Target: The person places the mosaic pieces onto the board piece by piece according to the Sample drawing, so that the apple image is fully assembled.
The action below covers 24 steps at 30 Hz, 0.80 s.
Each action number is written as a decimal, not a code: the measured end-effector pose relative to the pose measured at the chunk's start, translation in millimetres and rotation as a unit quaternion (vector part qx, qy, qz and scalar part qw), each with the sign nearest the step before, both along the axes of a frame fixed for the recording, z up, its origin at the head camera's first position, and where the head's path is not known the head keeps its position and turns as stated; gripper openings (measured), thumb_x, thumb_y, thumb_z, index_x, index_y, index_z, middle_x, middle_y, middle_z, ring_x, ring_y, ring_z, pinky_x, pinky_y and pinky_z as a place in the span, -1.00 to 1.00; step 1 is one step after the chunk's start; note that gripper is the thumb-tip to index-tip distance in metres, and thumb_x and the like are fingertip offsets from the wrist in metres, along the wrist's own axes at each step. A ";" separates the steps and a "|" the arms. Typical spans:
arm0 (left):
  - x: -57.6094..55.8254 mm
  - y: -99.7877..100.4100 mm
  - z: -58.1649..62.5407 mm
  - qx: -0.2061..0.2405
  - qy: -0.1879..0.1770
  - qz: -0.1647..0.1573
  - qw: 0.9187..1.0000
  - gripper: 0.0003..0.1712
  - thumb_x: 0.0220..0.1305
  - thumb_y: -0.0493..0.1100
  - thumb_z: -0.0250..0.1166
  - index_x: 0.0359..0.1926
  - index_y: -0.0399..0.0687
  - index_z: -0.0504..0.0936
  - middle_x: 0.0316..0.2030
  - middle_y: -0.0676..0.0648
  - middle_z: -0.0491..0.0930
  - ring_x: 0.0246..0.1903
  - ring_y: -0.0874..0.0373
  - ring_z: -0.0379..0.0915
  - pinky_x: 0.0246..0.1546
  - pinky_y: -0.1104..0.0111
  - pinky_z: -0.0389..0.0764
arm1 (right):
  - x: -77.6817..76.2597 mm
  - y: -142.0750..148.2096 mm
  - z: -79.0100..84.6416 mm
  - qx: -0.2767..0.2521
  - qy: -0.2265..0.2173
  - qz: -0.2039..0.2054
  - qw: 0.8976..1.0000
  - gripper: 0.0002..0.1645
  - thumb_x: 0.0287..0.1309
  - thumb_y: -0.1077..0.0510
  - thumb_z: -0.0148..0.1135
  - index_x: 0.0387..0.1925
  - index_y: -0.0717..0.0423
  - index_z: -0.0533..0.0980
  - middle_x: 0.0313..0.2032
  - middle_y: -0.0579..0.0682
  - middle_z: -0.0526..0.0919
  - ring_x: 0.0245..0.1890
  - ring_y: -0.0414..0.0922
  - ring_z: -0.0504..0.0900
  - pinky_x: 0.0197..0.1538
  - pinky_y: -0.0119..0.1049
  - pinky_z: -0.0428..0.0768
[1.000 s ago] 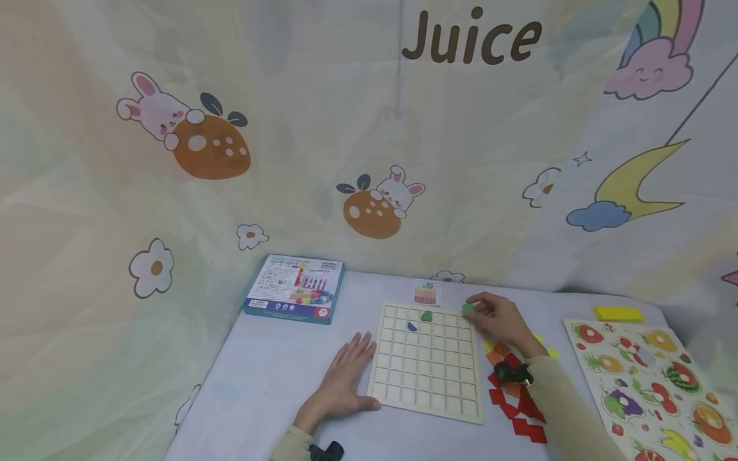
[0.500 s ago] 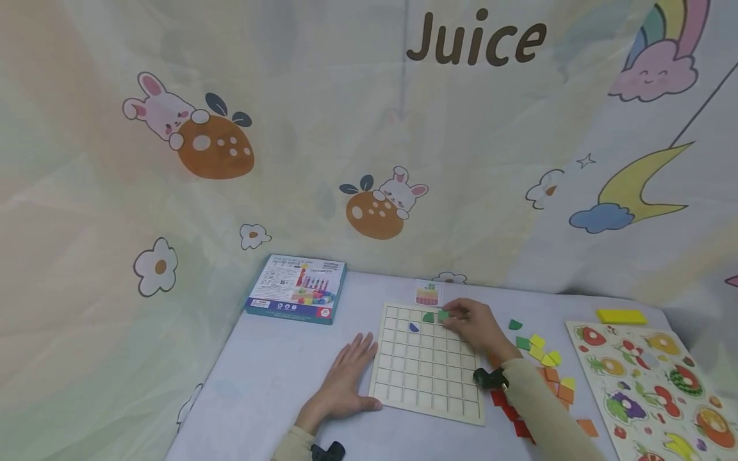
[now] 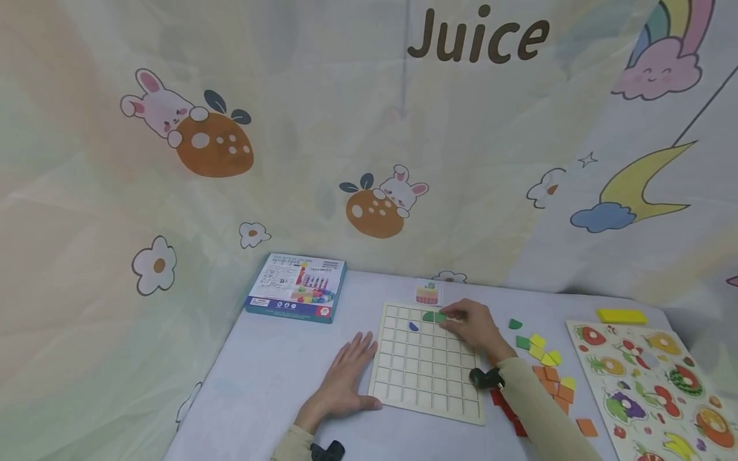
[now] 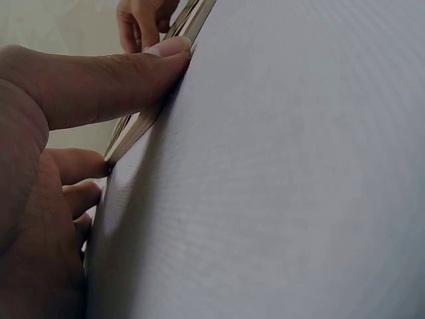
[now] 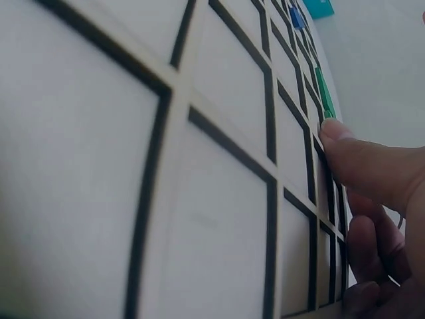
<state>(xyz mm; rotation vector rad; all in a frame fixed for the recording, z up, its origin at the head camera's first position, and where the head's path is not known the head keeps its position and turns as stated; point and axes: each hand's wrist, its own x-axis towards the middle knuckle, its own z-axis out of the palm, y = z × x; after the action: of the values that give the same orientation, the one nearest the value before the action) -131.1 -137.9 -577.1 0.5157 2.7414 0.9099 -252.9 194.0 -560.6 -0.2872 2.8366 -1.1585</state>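
A pale gridded board (image 3: 426, 388) lies on the table. Thumb and fingers of my right hand (image 3: 474, 326) pinch a green tile (image 3: 441, 317) at the board's far row, partly covered by the fingertips. Right beside it sits a green tile with a rounded corner (image 3: 428, 316). One row nearer lies a small blue piece (image 3: 413, 327). My left hand (image 3: 346, 378) is spread on the table along the board's left edge, and in the left wrist view its thumb (image 4: 113, 86) touches the board's side.
Loose green tiles (image 3: 522, 342), yellow tiles (image 3: 536, 352), orange tiles (image 3: 565, 393) and red tiles lie right of the board. A cake picture card (image 3: 428, 294) is behind it. A box (image 3: 295, 288) stands back left; a fruit-sticker sheet (image 3: 651, 365) and yellow block (image 3: 621, 316) lie right.
My right hand has carried the green tile left from the board's far right corner to beside the rounded green tile, where the two now meet. My left hand stays in place.
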 end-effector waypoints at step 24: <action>0.0 0.1 0.5 0.002 0.003 -0.002 1.000 0.35 -0.09 0.14 0.68 0.66 -0.05 0.19 0.71 -0.01 -0.05 0.71 -0.07 -0.27 0.64 -0.05 -0.17 | 2.8 24.3 2.0 -0.081 -0.040 -0.052 0.995 -0.52 0.28 -0.03 0.51 0.19 -0.01 0.70 -0.07 0.03 0.74 -0.11 -0.03 0.61 -0.08 -0.29 0.57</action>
<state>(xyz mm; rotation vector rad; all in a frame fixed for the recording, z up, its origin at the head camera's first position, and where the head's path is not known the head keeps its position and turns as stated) -131.2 -137.8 -576.6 0.5249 2.7443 0.9161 -250.1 218.3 -558.5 -0.0978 2.7220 -1.3893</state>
